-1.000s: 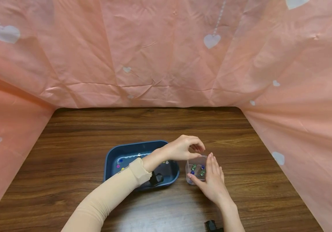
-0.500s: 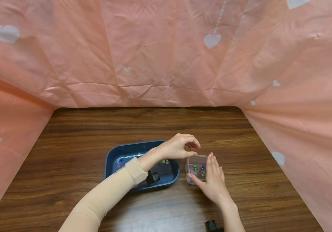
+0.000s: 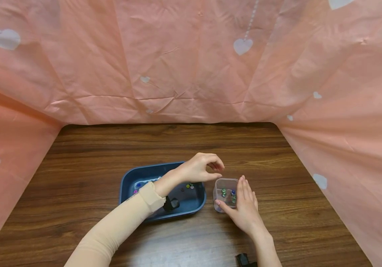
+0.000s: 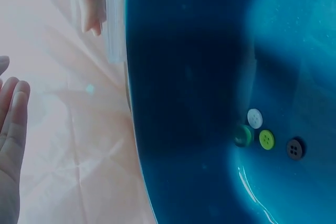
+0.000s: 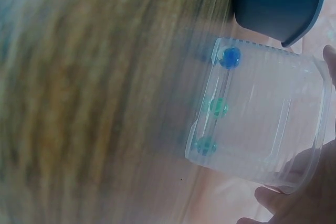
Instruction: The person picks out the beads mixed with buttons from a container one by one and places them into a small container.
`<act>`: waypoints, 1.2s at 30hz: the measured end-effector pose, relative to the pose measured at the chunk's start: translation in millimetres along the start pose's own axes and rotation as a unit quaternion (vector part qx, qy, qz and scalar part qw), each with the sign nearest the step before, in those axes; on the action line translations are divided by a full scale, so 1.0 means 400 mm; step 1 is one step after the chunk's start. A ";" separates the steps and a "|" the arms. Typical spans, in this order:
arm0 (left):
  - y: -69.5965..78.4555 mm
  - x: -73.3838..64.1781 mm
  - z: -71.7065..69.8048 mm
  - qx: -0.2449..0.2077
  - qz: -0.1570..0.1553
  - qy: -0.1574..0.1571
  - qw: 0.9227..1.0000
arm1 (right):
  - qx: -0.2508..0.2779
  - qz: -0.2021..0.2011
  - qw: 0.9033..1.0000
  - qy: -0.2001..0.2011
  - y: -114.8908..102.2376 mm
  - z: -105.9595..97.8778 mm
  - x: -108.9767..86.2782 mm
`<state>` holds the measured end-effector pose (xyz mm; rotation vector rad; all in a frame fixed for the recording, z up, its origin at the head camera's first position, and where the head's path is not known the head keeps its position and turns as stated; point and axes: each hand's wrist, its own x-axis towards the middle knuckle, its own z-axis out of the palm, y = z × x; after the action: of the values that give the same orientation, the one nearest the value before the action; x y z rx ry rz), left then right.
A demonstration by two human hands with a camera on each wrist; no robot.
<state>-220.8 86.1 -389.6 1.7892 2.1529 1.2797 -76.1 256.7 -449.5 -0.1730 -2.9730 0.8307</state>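
My left hand (image 3: 199, 168) hovers between the blue basin (image 3: 194, 211) and a small clear plastic container (image 3: 217, 191). Its fingers bend loosely, thumb below, and nothing shows between them. My right hand (image 3: 245, 213) holds the container, with the thumb at its near side and straight fingers along its right wall. Inside lie green marbles (image 3: 223, 193) and a blue marble (image 3: 233, 192); the right wrist view shows them on the container's floor. In the left wrist view, a green marble (image 4: 243, 136) lies in the basin beside a white button (image 4: 254, 118), a lime button (image 4: 266, 139) and a dark button (image 4: 295, 149).
The basin stands just left of the container on a wooden table (image 3: 164, 144). My left forearm in a beige sleeve (image 3: 120, 226) crosses over the basin and hides part of it. Pink cloth (image 3: 191, 66) with white hearts hangs behind and at both sides.
My left hand has drawn back leftward from over the container toward the basin. Some marbles have shifted inside the container. The right hand keeps its place.
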 end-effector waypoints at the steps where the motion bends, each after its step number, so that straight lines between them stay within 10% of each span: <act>1: -0.001 -0.002 -0.001 -0.002 -0.002 0.002 1.000 | 0.001 0.001 1.000 -0.001 0.000 0.000 -0.001; 36: -0.037 -0.059 -0.032 -0.007 -0.033 0.032 0.999 | -0.007 0.004 1.000 0.002 0.002 -0.001 0.004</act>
<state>-231.5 59.6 -400.8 1.6794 2.2110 1.3500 -77.4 257.9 -449.6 -0.1865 -2.9765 0.8102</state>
